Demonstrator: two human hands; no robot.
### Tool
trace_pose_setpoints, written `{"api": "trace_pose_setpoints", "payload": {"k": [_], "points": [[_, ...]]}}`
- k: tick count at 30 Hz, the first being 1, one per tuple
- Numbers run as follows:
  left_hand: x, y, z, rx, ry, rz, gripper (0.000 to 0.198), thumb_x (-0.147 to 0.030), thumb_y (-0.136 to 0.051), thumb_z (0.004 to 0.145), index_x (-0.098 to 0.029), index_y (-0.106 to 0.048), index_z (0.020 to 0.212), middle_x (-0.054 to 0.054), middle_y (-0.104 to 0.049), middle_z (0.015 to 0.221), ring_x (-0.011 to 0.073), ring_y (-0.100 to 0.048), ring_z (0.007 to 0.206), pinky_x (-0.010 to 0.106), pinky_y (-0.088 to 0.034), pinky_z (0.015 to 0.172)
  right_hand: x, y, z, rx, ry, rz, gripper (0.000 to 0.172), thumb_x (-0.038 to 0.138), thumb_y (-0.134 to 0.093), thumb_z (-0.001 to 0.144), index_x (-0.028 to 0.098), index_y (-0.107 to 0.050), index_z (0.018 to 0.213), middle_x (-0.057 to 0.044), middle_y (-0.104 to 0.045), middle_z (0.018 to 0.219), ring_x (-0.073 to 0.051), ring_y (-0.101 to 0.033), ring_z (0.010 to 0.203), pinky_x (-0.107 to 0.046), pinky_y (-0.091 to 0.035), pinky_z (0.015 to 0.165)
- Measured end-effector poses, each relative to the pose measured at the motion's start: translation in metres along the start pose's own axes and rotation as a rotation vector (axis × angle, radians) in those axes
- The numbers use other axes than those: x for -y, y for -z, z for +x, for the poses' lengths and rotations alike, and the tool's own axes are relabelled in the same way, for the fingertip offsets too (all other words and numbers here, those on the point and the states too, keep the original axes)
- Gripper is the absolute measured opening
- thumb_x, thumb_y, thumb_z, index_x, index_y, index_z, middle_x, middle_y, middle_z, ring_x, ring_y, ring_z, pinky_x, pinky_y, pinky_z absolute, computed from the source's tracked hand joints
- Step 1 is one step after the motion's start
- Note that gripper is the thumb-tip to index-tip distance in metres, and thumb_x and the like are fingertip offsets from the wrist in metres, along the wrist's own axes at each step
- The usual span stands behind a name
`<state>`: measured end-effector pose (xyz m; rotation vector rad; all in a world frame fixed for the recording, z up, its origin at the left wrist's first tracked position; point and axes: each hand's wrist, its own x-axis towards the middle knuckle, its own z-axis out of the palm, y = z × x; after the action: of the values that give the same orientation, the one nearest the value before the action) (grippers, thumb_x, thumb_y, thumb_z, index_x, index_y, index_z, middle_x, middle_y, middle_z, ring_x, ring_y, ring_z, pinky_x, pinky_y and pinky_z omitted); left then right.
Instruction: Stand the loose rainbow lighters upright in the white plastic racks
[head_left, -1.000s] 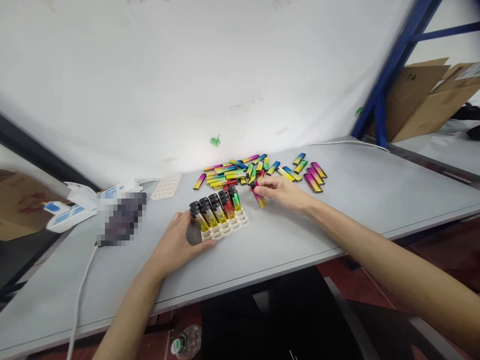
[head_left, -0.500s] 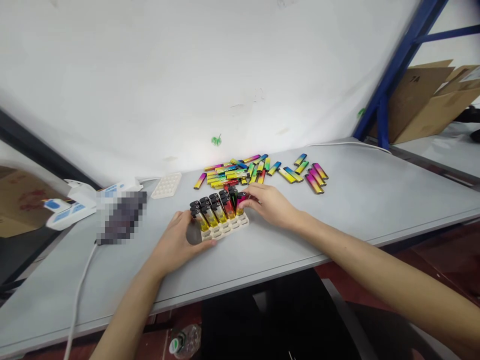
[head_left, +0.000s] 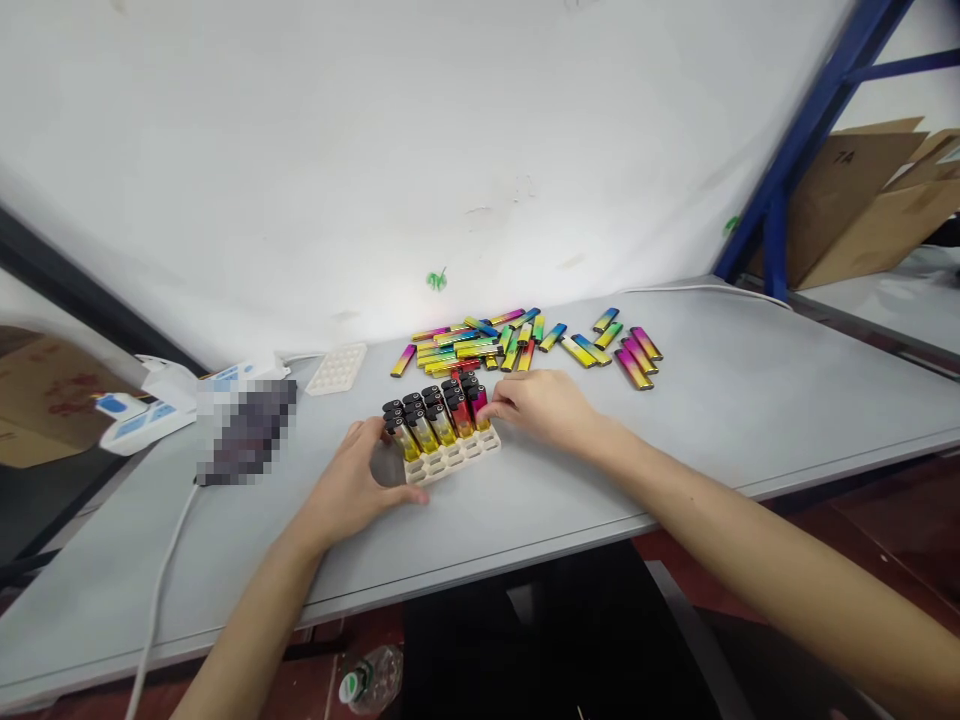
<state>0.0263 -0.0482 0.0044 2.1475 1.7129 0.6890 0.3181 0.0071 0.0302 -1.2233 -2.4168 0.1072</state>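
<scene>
- Head view: a cream tray [head_left: 459,457] sits on the grey surface [head_left: 675,440], near the middle and just this side of the loose lighters.
- Black-capped lighters [head_left: 431,418] stand upright in the tray's far rows. The near row of slots shows bare.
- Left hand [head_left: 358,482]: grip wrapped on the tray's near-left corner, thumb lying along the near edge, palm down on the surface.
- Right hand [head_left: 551,405]: comes in from the right, grip drawn together, fingertips pinching a red lighter [head_left: 478,405].
- The red lighter stands upright at the right end of the standing rows, seated in the tray.
- A pile of loose lighters [head_left: 472,342] lies flat on the far side of the tray, rainbow-coloured, pointing every way.
- A smaller cluster of lighters [head_left: 636,356] lies to the far right of the pile, apart from the right hand.
- A second tray [head_left: 337,368] lies flat to the far left of the pile.
- Left of the trays: a blurred dark object [head_left: 247,432], with a white cable [head_left: 160,575] running to the near edge.
- Far right, behind a blue rack post [head_left: 795,160]: cardboard boxes [head_left: 862,190].
</scene>
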Motion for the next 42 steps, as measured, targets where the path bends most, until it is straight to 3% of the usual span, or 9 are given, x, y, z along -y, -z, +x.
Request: {"api": "trace_pose_setpoints", "payload": {"k": [5,9,14,17,22,29,35,39,42], "points": [[0.0,0.014,0.012,-0.094,0.028,-0.227,0.077,-0.077,-0.04,0.087,-0.019,-0.053,0.137,0.013,-0.065,0.129,0.0295,-0.062,0.116,0.043,-0.048,0.102,-0.025,0.007,-0.001,-0.016,-0.093,0.159,0.045,0.051,-0.052,0.1,0.021,-0.064,0.069,-0.007,-0.069,0.075,-0.02,-0.059,0.07,-0.031,-0.033,0.062],[-0.002,0.027,0.048,-0.285,0.19,-0.075,0.054,-0.06,-0.055,0.086,-0.022,-0.065,0.122,0.007,-0.073,0.112,0.024,-0.068,0.097,0.036,-0.053,0.091,-0.066,0.023,0.007,-0.153,-0.463,-0.118,0.043,0.044,-0.04,0.104,0.017,-0.07,0.089,-0.016,-0.071,0.097,-0.027,-0.066,0.089,-0.034,-0.041,0.073],[0.019,0.018,0.092,-0.385,0.124,0.2,0.038,-0.042,-0.049,0.088,-0.02,-0.071,0.11,0.009,-0.075,0.108,0.0273,-0.066,0.106,0.04,-0.049,0.1,-0.11,0.032,0.012,0.104,-0.721,-0.326,0.051,0.051,-0.044,0.098,0.009,-0.07,0.111,-0.025,-0.061,0.128,-0.036,-0.066,0.106,-0.042,-0.048,0.082],[0.036,0.01,0.097,-0.328,0.03,0.338,0.035,-0.04,-0.046,0.088,-0.019,-0.072,0.099,0.012,-0.075,0.108,0.0316,-0.061,0.116,0.043,-0.046,0.105,-0.119,0.03,0.01,0.122,-0.751,-0.273,0.049,0.056,-0.051,0.094,0.013,-0.069,0.11,-0.022,-0.064,0.126,-0.033,-0.067,0.104,-0.04,-0.049,0.081],[0.048,0.009,0.09,-0.371,0.048,0.312,0.035,-0.041,-0.047,0.088,-0.02,-0.072,0.1,0.01,-0.075,0.112,0.0302,-0.062,0.115,0.042,-0.045,0.105,-0.123,0.024,0.007,0.025,-0.734,-0.213,0.046,0.049,-0.063,0.089,0.014,-0.061,0.118,-0.016,-0.072,0.107,-0.032,-0.068,0.1,-0.037,-0.049,0.078],[0.037,0.008,0.086,-0.369,0.058,0.3,0.033,-0.04,-0.048,0.088,-0.021,-0.073,0.098,0.009,-0.076,0.109,0.0301,-0.061,0.115,0.041,-0.045,0.104,-0.131,0.017,0.005,-0.032,-0.626,-0.227,0.032,0.04,-0.054,0.097,0.013,-0.066,0.107,-0.021,-0.067,0.116,-0.031,-0.067,0.098,-0.035,-0.047,0.075],[0.029,0.008,0.084,-0.366,0.091,0.283,0.032,-0.041,-0.05,0.087,-0.022,-0.073,0.097,0.008,-0.077,0.105,0.0291,-0.062,0.112,0.041,-0.047,0.102,-0.124,0.025,0.0,-0.205,-0.607,-0.108,0.036,0.049,-0.048,0.099,0.023,-0.065,0.117,-0.011,-0.071,0.088,-0.028,-0.065,0.082,-0.034,-0.043,0.07],[0.029,0.007,0.084,-0.369,0.093,0.261,0.032,-0.041,-0.05,0.087,-0.023,-0.074,0.098,0.008,-0.076,0.103,0.028,-0.063,0.11,0.039,-0.048,0.101,-0.12,0.03,-0.001,-0.423,-0.465,0.287,0.036,0.055,-0.048,0.098,0.024,-0.065,0.106,-0.004,-0.065,0.077,-0.018,-0.056,0.065,-0.029,-0.041,0.062],[0.03,0.006,0.084,-0.372,0.091,0.244,0.032,-0.041,-0.051,0.087,-0.023,-0.075,0.099,0.007,-0.076,0.102,0.0274,-0.063,0.109,0.038,-0.048,0.1,-0.113,0.03,0.001,-0.405,-0.529,0.738,0.053,0.069,-0.043,0.094,0.021,-0.062,0.085,0.0,-0.05,0.059,-0.012,-0.039,0.046,-0.026,-0.031,0.046]]}}
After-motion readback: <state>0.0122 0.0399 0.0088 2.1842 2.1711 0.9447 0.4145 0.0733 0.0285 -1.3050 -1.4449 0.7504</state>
